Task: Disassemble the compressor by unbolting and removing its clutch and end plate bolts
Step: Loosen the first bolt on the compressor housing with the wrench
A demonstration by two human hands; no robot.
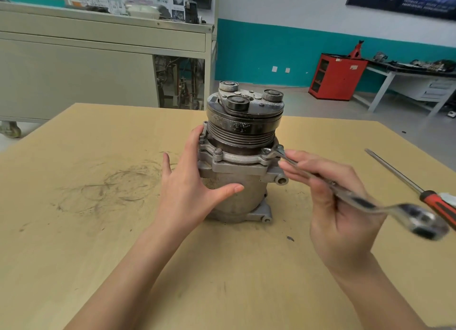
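Looking down from a head-worn camera onto a tan wooden table (pixel 98 144) in a workshop; at the centre of the frame a grey metal compressor (pixel 237 199) stands on end, its clutch (pixel 246 105) and grooved pulley (pixel 240 134) uppermost. The left hand (pixel 187 181) comes in from the lower left and grasps the housing, thumb laid across the front and fingers (pixel 197 134) wrapped round the side up to the flange. The right hand (pixel 340 206), at the lower right, is clenched round the shank of a steel wrench (pixel 365 204); the wrench's open end sits on a bolt (pixel 266 151) at the front right of the end plate (pixel 237 158), just below the pulley, while its ring end points toward the right edge and is blurred. A second bolt (pixel 218 152) sits seated at the front left of the same plate; the clutch appears fully in place on top. A long screwdriver (pixel 439 206) with a red and black handle lies on the table at the right edge, apart from both hands. The step in hand looks to be loosening the end plate bolts, with most of the disassembly ahead; the next move calls for the wrench to sit square on the bolt's flats, for a short swing in the tight space under the pulley, and for the left hand to hold firm so the upright compressor neither twists nor tips.
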